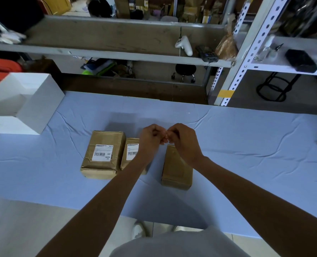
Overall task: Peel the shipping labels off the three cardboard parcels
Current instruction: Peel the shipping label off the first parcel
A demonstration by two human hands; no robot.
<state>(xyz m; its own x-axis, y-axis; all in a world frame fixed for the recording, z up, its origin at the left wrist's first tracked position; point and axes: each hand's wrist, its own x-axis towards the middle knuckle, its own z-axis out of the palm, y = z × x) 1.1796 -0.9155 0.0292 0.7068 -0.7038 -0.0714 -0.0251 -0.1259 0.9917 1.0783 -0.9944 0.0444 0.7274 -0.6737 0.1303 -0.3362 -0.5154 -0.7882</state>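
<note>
A wrinkled pale-blue cloth covers the tabletop (246, 145). Smooth white boxes (41, 104) sit at its far left corner. Three brick-shaped parcels in creased brown paper lie near the middle: the left parcel (100, 168) and the middle parcel (124, 154) touch, while the right parcel (176, 169) lies apart, its top bare. A white barcode label (102, 152) is stuck on the left parcel, and another label (132, 152) on the middle one is partly hidden. Above them the left hand (150, 138) and right hand (183, 141) meet with fingers curled; I cannot tell whether they pinch anything.
</note>
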